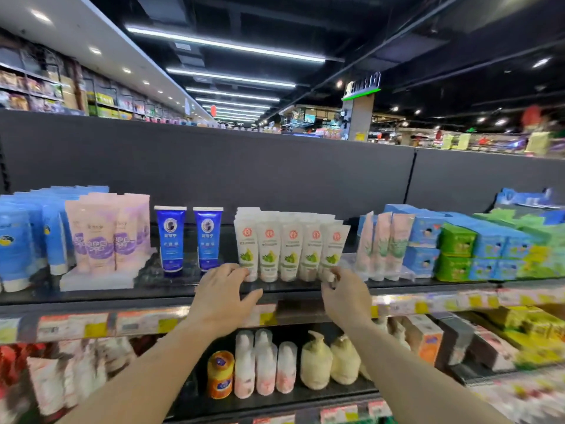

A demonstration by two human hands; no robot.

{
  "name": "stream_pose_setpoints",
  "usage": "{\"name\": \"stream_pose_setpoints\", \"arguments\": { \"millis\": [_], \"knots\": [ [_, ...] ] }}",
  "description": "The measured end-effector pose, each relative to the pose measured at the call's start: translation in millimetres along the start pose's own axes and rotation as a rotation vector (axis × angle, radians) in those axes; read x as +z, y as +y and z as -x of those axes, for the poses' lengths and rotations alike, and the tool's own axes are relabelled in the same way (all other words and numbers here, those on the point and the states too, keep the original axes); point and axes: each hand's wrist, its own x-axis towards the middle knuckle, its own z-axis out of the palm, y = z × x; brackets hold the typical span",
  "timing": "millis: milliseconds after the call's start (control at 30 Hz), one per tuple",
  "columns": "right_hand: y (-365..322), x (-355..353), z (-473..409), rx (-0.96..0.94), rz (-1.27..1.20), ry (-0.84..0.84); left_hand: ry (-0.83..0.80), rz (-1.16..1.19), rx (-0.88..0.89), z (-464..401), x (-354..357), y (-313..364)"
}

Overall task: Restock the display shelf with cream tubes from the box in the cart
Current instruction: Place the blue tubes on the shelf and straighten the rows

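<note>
A row of white cream tubes with red logos and green leaf prints stands cap-down on the top display shelf, several across with more behind. My left hand reaches to the row's left end, fingers spread and touching the base of the leftmost tube. My right hand is at the right end, its fingertips pinching the cap of the rightmost tube, which leans slightly right. The box and the cart are out of view.
Two blue tubes stand left of the white row, then pink-purple tubes and light blue ones. Pinkish tubes and blue and green boxes fill the right. Pump bottles sit on the lower shelf.
</note>
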Motion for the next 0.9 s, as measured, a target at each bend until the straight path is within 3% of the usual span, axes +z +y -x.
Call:
{"name": "stream_pose_setpoints", "arguments": {
  "millis": [167, 500, 667, 900],
  "knots": [
    [22.4, -14.6, -32.2, 0.044, -0.267, -0.051, 0.022, 0.012, -0.013, -12.4, 18.6, 36.9],
    [24.8, -6.7, -63.2, -0.070, -0.103, -0.168, 0.023, 0.002, -0.090, -10.2, 38.1, 63.5],
    [30.0, -17.3, -66.8, -0.137, -0.175, -0.249, 0.085, 0.025, -0.058, -17.7, 39.8, 86.3],
    [57.8, -86.1, -80.4, -0.225, -0.242, -0.068, 0.180, 0.182, 0.019, -80.5, 30.4, 174.6]
  ]
}}
